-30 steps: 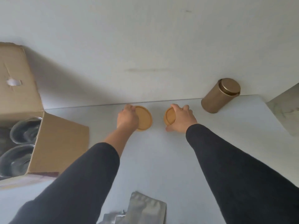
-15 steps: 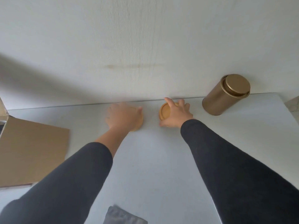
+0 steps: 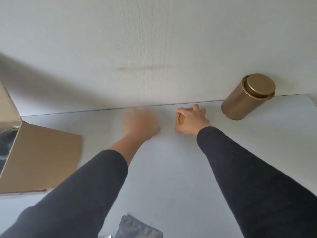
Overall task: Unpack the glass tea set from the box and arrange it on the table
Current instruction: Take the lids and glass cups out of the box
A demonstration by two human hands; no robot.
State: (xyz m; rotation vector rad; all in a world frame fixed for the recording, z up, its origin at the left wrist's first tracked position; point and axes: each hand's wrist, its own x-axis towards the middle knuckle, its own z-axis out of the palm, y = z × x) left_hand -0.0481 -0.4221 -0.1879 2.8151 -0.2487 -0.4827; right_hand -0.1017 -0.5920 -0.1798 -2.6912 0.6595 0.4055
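Right hand: the right hand (image 3: 192,121) is curled over a small round wooden coaster (image 3: 180,119), fingers bent around its far rim and thumb at its near edge, gripping it near the back of the table.
Left hand: the left hand (image 3: 140,125) lies palm down on the pale grey table (image 3: 171,169), blurred; whether its fingers are spread or closed on anything cannot be told.
Sleeves: both forearms wear black long sleeves (image 3: 248,169), the left one pushed up from the wrist.
Box: an open brown cardboard box (image 3: 42,157) sits at the left edge of the table, a flap raised, with a clear glass piece (image 3: 7,140) visible inside its opening.
Tin: a round gold metal tin with a lid (image 3: 248,97) stands at the back right, against the white wall (image 3: 154,40), well apart from the right hand.
Foreground: a crumpled silver-grey plastic bag (image 3: 137,228) lies at the near edge between the arms.
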